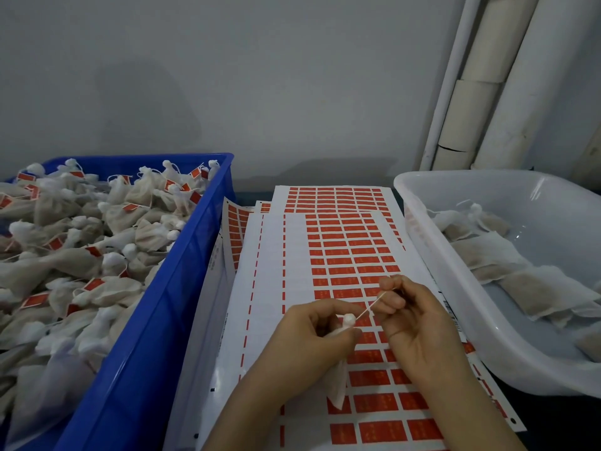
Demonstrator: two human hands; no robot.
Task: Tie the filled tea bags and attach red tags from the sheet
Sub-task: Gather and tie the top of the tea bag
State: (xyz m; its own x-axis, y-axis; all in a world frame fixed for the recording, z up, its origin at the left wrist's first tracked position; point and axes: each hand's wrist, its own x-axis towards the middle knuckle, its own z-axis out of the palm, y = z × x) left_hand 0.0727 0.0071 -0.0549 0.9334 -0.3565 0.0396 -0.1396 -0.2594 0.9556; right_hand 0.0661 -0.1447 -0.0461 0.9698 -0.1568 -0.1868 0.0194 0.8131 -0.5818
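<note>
Above the red tag sheet point(351, 252), left hand point(312, 336) pinches the tea bag point(340, 362) neck while right hand point(413, 317) pinches its string point(370, 307) (taut, slanting up-right), tags lying directly beneath, nearer the right grip.

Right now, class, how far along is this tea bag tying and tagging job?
Done: the blue crate is heaped with tied, red-tagged bags. In hand: the left hand grips one tea bag at its knotted neck while the right hand pulls its string taut; no tag yet. Left: untied bags in the white tub, tags on the sheet.
</note>
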